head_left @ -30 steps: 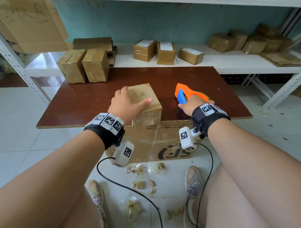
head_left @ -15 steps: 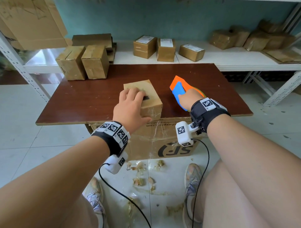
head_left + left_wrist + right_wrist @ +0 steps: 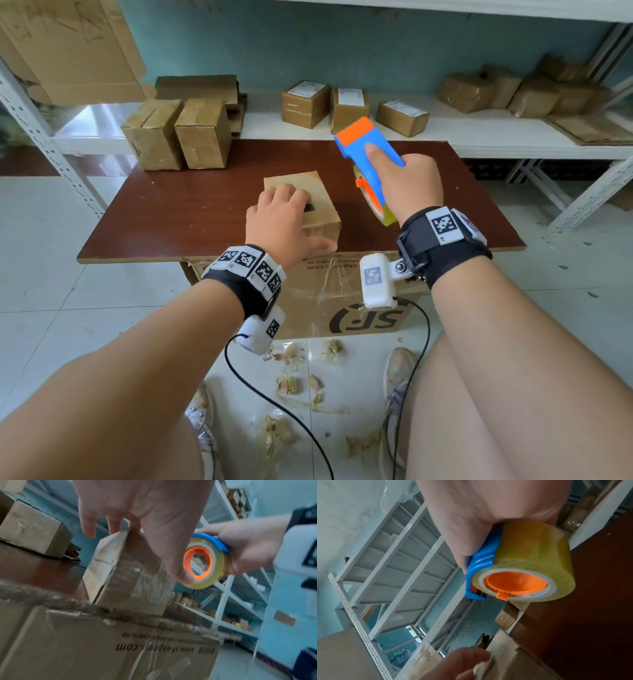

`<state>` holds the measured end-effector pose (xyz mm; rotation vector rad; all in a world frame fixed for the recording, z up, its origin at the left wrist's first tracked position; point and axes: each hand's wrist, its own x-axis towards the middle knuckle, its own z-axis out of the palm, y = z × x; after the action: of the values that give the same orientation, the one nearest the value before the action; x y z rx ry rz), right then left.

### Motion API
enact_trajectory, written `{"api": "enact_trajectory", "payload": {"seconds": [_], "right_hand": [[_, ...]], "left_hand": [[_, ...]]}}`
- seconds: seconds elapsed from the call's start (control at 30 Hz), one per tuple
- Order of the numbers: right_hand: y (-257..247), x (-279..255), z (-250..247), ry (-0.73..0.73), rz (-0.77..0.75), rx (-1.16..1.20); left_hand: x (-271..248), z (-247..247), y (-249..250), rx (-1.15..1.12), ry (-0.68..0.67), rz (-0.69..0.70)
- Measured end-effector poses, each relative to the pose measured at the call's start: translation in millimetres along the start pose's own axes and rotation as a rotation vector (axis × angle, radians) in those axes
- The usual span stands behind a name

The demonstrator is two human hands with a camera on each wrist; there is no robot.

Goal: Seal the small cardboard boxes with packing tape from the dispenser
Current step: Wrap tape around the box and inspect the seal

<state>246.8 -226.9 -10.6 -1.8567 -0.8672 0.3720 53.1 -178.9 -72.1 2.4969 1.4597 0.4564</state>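
Small box (image 3: 310, 205) under left hand (image 3: 281, 222), dispenser (image 3: 371, 161) in right hand (image 3: 409, 186).

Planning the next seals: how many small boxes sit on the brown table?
3: one under the left hand near the front edge, two side by side at the back-left corner. None seem hidden.

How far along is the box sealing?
Done: two taped boxes stand at the table's back left. In hand: left hand rests on the small box, which already shows tape on its near side; right hand holds the tape dispenser raised beside it, apart from it. Left: seal its top.
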Motion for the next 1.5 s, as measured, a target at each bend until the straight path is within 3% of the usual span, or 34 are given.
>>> {"api": "enact_trajectory", "payload": {"seconds": [0.07,0.17,0.27,0.37,0.43,0.53,0.7,0.83,1.13,1.5], "right_hand": [[-4.8,-6.7,-0.2,-0.033,-0.047,0.023],[-12.1,-17.9,0.5,-0.073,-0.150,0.041],[-20.5,-33.4,-4.9,-0.126,-0.271,0.039],[-29.0,-48.8,-12.4,-0.229,-0.314,0.100],[-33.3,-58.8,-14.9,-0.305,-0.318,0.134],[-36.2,-73.4,-14.5,-0.366,-0.340,0.130],[-35.9,-84.4,-19.7,-0.397,-0.392,0.062],[-31.1,-85.7,-27.1,-0.437,-0.384,-0.003],[-26.8,-80.7,-40.2,-0.485,-0.351,0.077],[-17.2,-69.6,-30.0,-0.558,-0.323,0.057]], "left_hand": [[2.6,-6.4,0.0,-0.089,0.010,0.038],[0.6,-19.3,-0.7,-0.362,0.173,0.112],[-5.0,-42.3,9.5,-0.780,0.256,-0.046],[-8.1,-59.6,17.0,-1.234,0.171,-0.277],[-10.1,-66.1,15.1,-1.534,0.113,-0.322],[-11.6,-72.5,9.4,-1.764,0.126,-0.390],[-19.8,-77.6,7.4,-1.854,0.100,-0.512],[-31.3,-82.2,6.9,-1.908,-0.013,-0.574],[-39.3,-91.7,7.7,-2.009,-0.176,-0.566],[-37.6,-85.8,4.7,-1.943,-0.137,-0.636]]}}
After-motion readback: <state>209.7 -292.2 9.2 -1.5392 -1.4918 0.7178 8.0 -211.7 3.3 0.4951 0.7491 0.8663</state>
